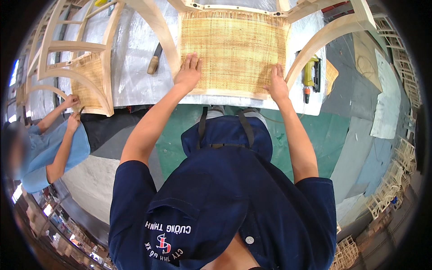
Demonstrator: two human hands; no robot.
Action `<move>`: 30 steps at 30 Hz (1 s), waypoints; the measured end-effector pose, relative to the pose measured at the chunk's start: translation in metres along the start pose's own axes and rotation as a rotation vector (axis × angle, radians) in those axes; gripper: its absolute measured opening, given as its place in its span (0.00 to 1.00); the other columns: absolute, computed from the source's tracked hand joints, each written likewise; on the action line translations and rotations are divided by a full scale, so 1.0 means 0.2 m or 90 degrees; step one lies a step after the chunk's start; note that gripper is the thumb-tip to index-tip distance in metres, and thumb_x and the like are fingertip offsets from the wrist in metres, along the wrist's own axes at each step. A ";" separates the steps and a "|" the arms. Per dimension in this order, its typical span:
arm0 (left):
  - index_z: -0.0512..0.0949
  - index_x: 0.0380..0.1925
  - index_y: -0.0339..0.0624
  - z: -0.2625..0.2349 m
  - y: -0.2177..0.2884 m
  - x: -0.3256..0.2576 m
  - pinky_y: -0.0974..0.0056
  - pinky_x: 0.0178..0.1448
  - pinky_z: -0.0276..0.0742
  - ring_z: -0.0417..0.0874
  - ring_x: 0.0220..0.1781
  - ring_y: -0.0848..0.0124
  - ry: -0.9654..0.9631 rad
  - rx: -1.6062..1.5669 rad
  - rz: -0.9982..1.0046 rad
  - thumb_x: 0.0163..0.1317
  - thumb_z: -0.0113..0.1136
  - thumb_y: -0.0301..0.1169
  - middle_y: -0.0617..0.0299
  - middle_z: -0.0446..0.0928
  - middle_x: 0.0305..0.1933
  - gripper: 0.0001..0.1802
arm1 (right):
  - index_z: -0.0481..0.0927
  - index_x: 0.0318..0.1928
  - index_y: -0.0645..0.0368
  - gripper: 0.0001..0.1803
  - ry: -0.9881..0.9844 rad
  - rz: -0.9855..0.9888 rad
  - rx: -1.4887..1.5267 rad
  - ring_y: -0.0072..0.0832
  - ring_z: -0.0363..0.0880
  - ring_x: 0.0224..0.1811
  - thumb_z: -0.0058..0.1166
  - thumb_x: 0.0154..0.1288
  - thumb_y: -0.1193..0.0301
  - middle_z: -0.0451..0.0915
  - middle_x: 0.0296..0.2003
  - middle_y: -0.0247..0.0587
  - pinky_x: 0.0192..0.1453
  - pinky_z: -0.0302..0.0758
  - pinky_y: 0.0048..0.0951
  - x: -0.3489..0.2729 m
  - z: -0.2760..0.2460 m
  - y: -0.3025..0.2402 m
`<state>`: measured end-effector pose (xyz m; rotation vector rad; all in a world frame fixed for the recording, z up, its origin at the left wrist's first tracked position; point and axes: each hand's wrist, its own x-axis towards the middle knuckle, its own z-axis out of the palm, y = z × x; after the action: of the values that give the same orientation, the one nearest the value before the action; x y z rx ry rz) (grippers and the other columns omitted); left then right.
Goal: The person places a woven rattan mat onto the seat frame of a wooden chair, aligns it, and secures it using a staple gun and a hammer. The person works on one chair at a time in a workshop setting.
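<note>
A sheet of woven cane webbing (235, 51) lies across a pale wooden chair frame (157, 27) on the work table in front of me. Its far edge has frayed strands along a rail. My left hand (189, 73) rests at the webbing's left edge, fingers stretched out over the weave and the frame beside it. At the opposite edge, my right hand (277, 84) touches the webbing with its fingers extended, close to the curved right leg. Neither hand holds a tool.
A yellow-green air stapler (309, 74) lies right of the frame. Left of it is a wooden-handled blade tool (154, 64). A co-worker in a blue shirt (58, 148) handles another cane-and-wood frame (90, 81) at far left. Stacked wooden frames (391, 180) stand at right.
</note>
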<state>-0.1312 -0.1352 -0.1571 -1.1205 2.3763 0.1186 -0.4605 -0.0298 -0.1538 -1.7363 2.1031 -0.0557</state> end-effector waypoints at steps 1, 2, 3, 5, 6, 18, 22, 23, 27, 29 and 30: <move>0.50 0.78 0.34 0.00 -0.02 -0.01 0.48 0.84 0.53 0.43 0.85 0.43 0.004 -0.014 0.020 0.70 0.49 0.23 0.39 0.40 0.84 0.38 | 0.57 0.72 0.68 0.54 -0.031 0.032 -0.005 0.55 0.53 0.80 0.78 0.49 0.71 0.49 0.77 0.69 0.79 0.67 0.41 0.00 0.00 0.00; 0.50 0.79 0.34 0.01 -0.03 -0.02 0.47 0.84 0.53 0.43 0.85 0.42 -0.031 -0.018 0.036 0.71 0.47 0.23 0.38 0.39 0.84 0.37 | 0.57 0.72 0.68 0.54 -0.004 0.004 0.004 0.55 0.52 0.80 0.78 0.49 0.71 0.49 0.77 0.69 0.79 0.66 0.41 0.00 0.00 0.01; 0.49 0.78 0.33 0.01 -0.05 -0.02 0.47 0.84 0.53 0.43 0.85 0.41 0.009 -0.038 0.047 0.71 0.47 0.22 0.38 0.39 0.84 0.37 | 0.57 0.72 0.69 0.53 -0.003 0.000 0.002 0.55 0.52 0.80 0.78 0.50 0.72 0.49 0.77 0.69 0.79 0.66 0.41 0.00 0.01 0.01; 0.48 0.78 0.31 0.01 -0.06 -0.02 0.47 0.84 0.52 0.42 0.85 0.39 -0.023 -0.052 0.060 0.71 0.46 0.22 0.37 0.37 0.84 0.37 | 0.58 0.71 0.68 0.52 0.005 -0.003 0.004 0.55 0.52 0.80 0.78 0.50 0.72 0.49 0.77 0.70 0.80 0.64 0.41 0.00 0.01 0.01; 0.48 0.79 0.37 0.01 -0.05 -0.02 0.45 0.84 0.53 0.43 0.85 0.39 0.029 -0.036 0.046 0.71 0.47 0.22 0.39 0.37 0.85 0.38 | 0.59 0.71 0.68 0.52 0.009 -0.005 0.007 0.56 0.52 0.80 0.77 0.50 0.72 0.49 0.77 0.70 0.80 0.64 0.42 0.00 0.02 0.01; 0.50 0.79 0.82 0.01 0.29 -0.12 0.28 0.57 0.76 0.51 0.83 0.44 0.085 0.126 0.141 0.70 0.52 0.28 0.63 0.40 0.87 0.43 | 0.60 0.70 0.66 0.49 0.046 -0.020 -0.012 0.60 0.52 0.79 0.76 0.51 0.74 0.49 0.77 0.71 0.80 0.63 0.46 -0.01 0.05 0.00; 0.48 0.81 0.70 0.07 0.42 -0.17 0.21 0.64 0.67 0.47 0.84 0.44 0.098 0.134 0.087 0.73 0.49 0.34 0.65 0.38 0.87 0.39 | 0.61 0.70 0.65 0.48 0.025 0.020 -0.031 0.60 0.52 0.80 0.75 0.52 0.74 0.49 0.77 0.69 0.79 0.63 0.47 -0.02 0.06 -0.01; 0.48 0.81 0.68 0.09 0.46 -0.18 0.21 0.65 0.66 0.47 0.84 0.44 0.055 0.125 0.076 0.73 0.49 0.34 0.65 0.37 0.87 0.39 | 0.62 0.71 0.65 0.46 0.070 -0.022 -0.039 0.60 0.52 0.80 0.73 0.54 0.75 0.49 0.78 0.68 0.79 0.63 0.47 -0.03 0.06 -0.02; 0.54 0.80 0.68 0.14 0.59 -0.21 0.10 0.67 0.49 0.42 0.83 0.34 0.042 -0.090 -0.078 0.73 0.48 0.31 0.66 0.36 0.87 0.37 | 0.64 0.73 0.60 0.40 0.127 -0.087 -0.132 0.60 0.50 0.80 0.65 0.61 0.75 0.48 0.78 0.65 0.80 0.59 0.50 -0.10 0.11 -0.07; 0.55 0.79 0.70 0.16 0.59 -0.21 0.08 0.66 0.41 0.39 0.83 0.31 0.107 -0.127 -0.091 0.72 0.50 0.30 0.66 0.35 0.87 0.38 | 0.65 0.73 0.56 0.38 0.125 -0.113 -0.102 0.60 0.50 0.80 0.62 0.63 0.73 0.49 0.79 0.64 0.81 0.57 0.53 -0.15 0.16 -0.12; 0.56 0.79 0.70 0.17 0.59 -0.22 0.06 0.66 0.38 0.38 0.83 0.30 0.064 -0.179 -0.087 0.71 0.51 0.30 0.66 0.35 0.87 0.38 | 0.65 0.74 0.54 0.37 0.112 -0.118 -0.043 0.60 0.50 0.80 0.60 0.64 0.72 0.49 0.79 0.63 0.81 0.56 0.54 -0.19 0.19 -0.15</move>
<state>-0.1824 -0.0175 -0.1816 -1.4470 2.4146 0.3660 -0.4135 0.0079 -0.1692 -2.0300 2.0775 -0.1991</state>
